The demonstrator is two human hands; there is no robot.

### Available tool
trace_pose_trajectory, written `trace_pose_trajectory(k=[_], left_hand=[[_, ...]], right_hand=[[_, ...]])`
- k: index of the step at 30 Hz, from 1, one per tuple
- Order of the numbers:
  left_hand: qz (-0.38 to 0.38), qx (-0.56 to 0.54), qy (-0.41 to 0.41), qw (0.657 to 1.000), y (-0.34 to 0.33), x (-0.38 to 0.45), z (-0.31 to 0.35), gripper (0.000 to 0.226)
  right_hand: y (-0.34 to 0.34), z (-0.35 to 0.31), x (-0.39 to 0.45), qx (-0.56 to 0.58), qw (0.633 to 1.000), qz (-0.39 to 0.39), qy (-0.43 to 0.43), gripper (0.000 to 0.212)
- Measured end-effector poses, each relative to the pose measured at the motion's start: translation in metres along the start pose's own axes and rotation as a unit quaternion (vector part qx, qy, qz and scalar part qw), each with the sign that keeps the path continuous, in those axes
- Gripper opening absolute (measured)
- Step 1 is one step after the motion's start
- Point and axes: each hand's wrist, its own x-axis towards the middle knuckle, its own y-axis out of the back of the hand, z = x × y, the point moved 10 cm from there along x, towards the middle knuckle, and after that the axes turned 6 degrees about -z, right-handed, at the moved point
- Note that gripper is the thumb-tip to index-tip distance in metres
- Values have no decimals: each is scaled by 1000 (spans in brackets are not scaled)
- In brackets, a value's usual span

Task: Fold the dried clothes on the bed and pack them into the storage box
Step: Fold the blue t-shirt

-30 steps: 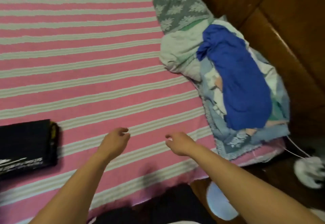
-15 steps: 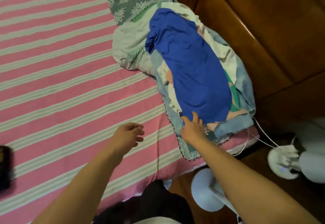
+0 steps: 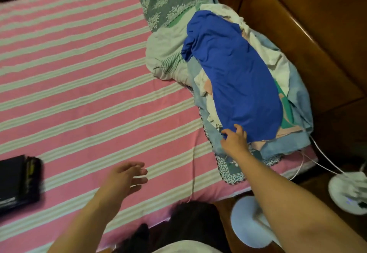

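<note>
A pile of loose clothes (image 3: 294,85) lies at the bed's right edge, with a blue garment (image 3: 238,73) spread over the top. My right hand (image 3: 234,140) is at the near hem of the blue garment, thumb on top and fingers curled at its edge, pinching the cloth. My left hand (image 3: 127,179) hovers over the pink striped bedsheet (image 3: 79,93) with its fingers spread and relaxed, holding nothing. A pale green-white garment (image 3: 164,57) bulges out on the pile's left side.
A grey floral pillow (image 3: 166,0) lies beyond the pile. A dark wooden headboard (image 3: 307,44) runs along the right. A black folded item (image 3: 17,183) sits at the bed's left edge. White fan bases (image 3: 250,223) and a white cable (image 3: 325,161) are on the floor.
My right hand has reached rightward to the blue garment's hem and closed on it. My left hand has opened its fingers over the sheet. The view has swung toward the pile.
</note>
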Motion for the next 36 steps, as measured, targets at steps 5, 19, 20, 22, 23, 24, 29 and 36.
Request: trace_pose_trajectory(k=[5, 19, 20, 22, 23, 24, 29, 36], left_hand=[[-8, 10, 4, 1000, 10, 19, -23, 18], [-184, 229, -322, 900, -56, -108, 71, 55], [-184, 245, -356, 883, -57, -118, 78, 66], [-127, 244, -413, 868, -43, -131, 91, 66], [-83, 222, -423, 875, -27, -134, 95, 53], [-50, 197, -425, 882, -11, -137, 97, 37], [-31, 194, -407, 892, 63, -145, 76, 47], [-87, -266, -240, 930, 202, -135, 33, 27]], right_hand=[[-21, 7, 10, -58, 998, -17, -6, 56], [137, -155, -245, 368, 894, 106, 233, 30], [130, -173, -265, 390, 885, 70, 246, 30], [104, -209, -290, 419, 871, -11, 257, 29], [91, -222, -298, 438, 862, -37, 253, 29], [79, -231, -301, 467, 849, -51, 241, 28], [31, -267, -318, 597, 768, -134, 190, 19], [-65, -333, -365, 431, 846, -218, 228, 20]])
